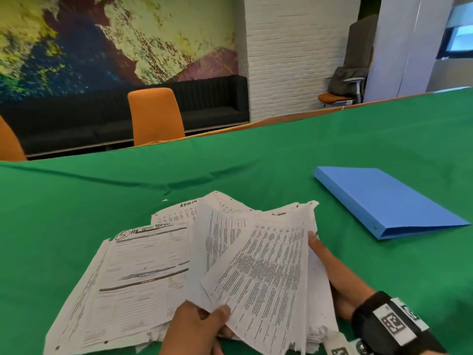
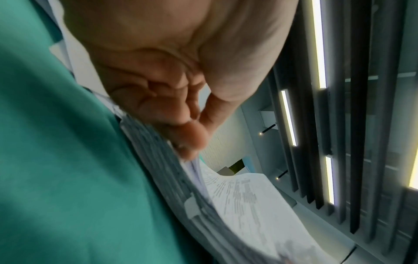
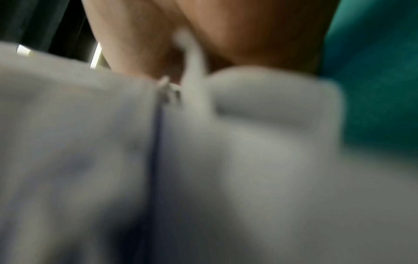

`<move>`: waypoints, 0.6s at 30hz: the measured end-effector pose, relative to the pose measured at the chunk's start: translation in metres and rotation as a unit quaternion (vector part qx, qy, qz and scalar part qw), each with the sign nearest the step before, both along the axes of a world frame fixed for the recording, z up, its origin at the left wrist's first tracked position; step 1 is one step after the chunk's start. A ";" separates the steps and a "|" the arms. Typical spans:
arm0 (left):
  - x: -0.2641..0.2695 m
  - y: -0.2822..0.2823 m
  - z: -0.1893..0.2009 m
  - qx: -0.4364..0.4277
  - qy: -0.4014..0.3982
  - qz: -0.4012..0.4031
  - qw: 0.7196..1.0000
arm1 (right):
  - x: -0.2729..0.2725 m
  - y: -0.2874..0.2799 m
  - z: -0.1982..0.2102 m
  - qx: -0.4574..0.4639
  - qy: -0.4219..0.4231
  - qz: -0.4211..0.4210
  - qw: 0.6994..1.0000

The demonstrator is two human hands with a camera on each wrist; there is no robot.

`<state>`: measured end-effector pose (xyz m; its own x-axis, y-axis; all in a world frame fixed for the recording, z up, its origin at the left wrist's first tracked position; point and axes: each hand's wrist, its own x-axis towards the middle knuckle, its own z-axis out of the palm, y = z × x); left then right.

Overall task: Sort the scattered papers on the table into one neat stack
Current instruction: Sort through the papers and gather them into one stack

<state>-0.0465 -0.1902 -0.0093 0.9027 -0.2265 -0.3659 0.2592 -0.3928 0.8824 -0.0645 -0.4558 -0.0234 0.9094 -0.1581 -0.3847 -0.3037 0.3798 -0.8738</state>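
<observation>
Head view, lower centre: the papers [image 1: 204,265] lie fanned on the green-covered worktop [image 1: 76,201], gathered but not yet squared. The left hand [image 1: 197,329], at the bottom edge of the frame, pinches the near corner of the upper sheets between thumb and curled fingers; this hold probably serves as a pivot, keeping the near edges together while the rest is drawn in. The left wrist view confirms it: the fingers [image 2: 190,135] close on the edge of a thick sheaf, whose layered edges run down towards the lower right of that frame. The right hand [image 1: 332,272], at the lower right, lies along the right side of the fan with its forefinger straight against the sheet edges and its other fingers under the papers; how far those are curled cannot be told, since the paper hides them and the right wrist view is blurred to grey. This placement appears meant to push the splayed sheets leftwards into line.

The papers are white printed forms, dense with small text and tables; several bear handwritten marks, including a circled figure at the top left of the lowest visible sheet. Their edges are ragged and torn, the upper corners curl upward, and the near edges are staggered.

A closed blue binder [image 1: 389,201] lies at the right of the frame, well apart from the papers.
</observation>
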 end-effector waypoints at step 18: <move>0.090 0.024 0.012 0.016 0.002 -0.104 0.994 | -0.005 0.003 0.001 -0.001 0.014 -0.018 1.000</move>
